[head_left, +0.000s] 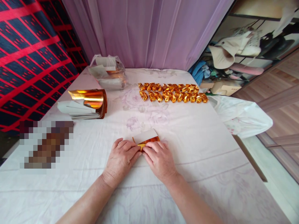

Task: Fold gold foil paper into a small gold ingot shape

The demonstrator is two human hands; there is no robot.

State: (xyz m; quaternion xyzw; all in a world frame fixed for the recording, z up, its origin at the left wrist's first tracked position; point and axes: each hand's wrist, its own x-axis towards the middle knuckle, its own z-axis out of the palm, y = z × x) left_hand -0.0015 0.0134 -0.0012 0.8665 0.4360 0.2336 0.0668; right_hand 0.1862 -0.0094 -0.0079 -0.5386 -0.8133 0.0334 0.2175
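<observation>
We see our left hand (pixel 121 157) and right hand (pixel 160 158) meeting on a small gold-and-white foil paper sheet (pixel 147 139), fingers pinching its near edge against the white cloth-covered worktop (pixel 187 130). Beyond the sheet lie rows of folded gold paper pieces (pixel 173 92).

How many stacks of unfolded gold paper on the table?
2. One stack of gold sheets at left, top sheets curled up. One bagged stack at the far left-centre in clear plastic. A separate single sheet lies under both hands; more may be hidden behind the blurred patch.
</observation>
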